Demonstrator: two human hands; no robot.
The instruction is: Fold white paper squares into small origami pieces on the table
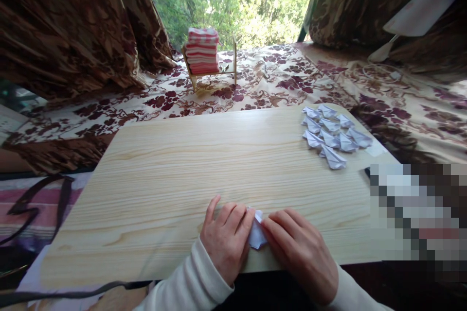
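A small piece of folded white paper [257, 237] is at the lower centre of the frame, flat or nearly so on a pale, wood-grained bench [197, 155]. My left hand [226, 238] grasps it from the left, fingers curved over its edge and the little finger lifted away. My right hand [301, 250] grips its right edge, fingers bunched together; I cannot see either thumb clearly. Light, long sleeves cover both wrists.

At the upper right of the bench sits a cluster of folded paper pieces [331, 140], white and pointed, lying close together in uneven rows. Right of them, at the frame's right edge, a patch is pixelated beyond reading.

Past the bench's far edge spreads a cream cloth [264, 80] with maroon flowers. On it, upper centre, a small gold-coloured rack [235, 60] bears a stack of pink-and-white folded cloths [202, 52]. Behind, a window [233, 9] shows sunlit greenery between brown patterned curtains [73, 19]. A white lamp [419, 12] leans in at the upper right.
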